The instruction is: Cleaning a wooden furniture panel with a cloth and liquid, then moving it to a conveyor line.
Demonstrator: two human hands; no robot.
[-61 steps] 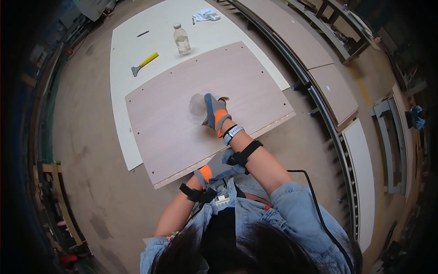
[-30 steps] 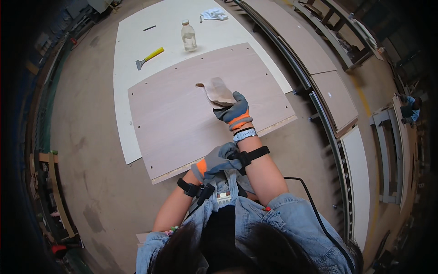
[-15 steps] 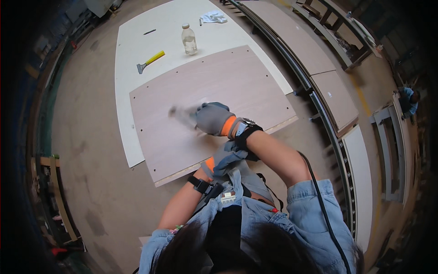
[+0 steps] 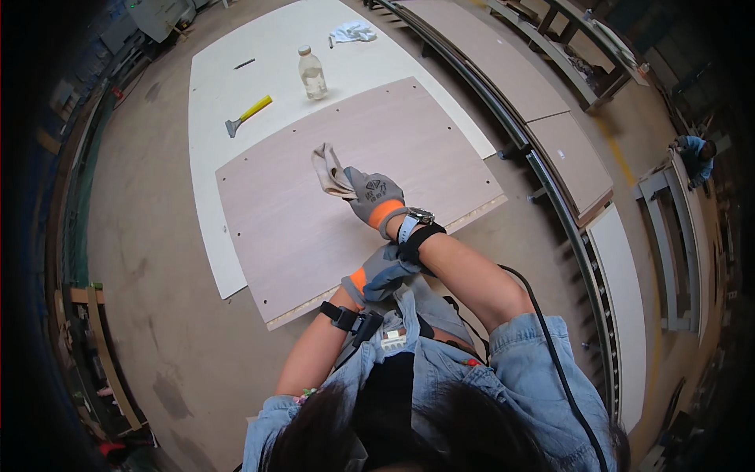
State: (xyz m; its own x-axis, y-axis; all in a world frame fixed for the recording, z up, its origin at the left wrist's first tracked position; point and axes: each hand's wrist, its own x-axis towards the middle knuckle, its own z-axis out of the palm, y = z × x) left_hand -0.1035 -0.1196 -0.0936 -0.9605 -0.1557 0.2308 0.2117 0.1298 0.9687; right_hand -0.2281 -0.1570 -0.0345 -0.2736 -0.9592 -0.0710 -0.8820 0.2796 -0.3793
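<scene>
A pale beige cloth (image 4: 332, 171), folded and rumpled, is gripped in my gloved right hand (image 4: 374, 195) above the middle of a light pinkish wood-grain panel (image 4: 291, 228). Small dark holes run along the panel's edges. My left hand (image 4: 385, 273), in a matching grey glove with an orange cuff, is held close to my waist by the panel's near edge, just below my right wrist. Its fingers look curled, and what they hold, if anything, is hidden.
The panel lies on a larger white board (image 4: 206, 134). Beyond it are a yellow-handled scraper (image 4: 249, 114), a clear bottle (image 4: 312, 75) with liquid, a dark pen (image 4: 244, 64) and a white cloth (image 4: 353, 32). A roller conveyor (image 4: 543, 169) runs along the right; a person (image 4: 695, 157) is farther right.
My right hand has slowed from a blur, and the cloth now extends farther away from me instead of toward the left. My left hand has stayed by my waist.
</scene>
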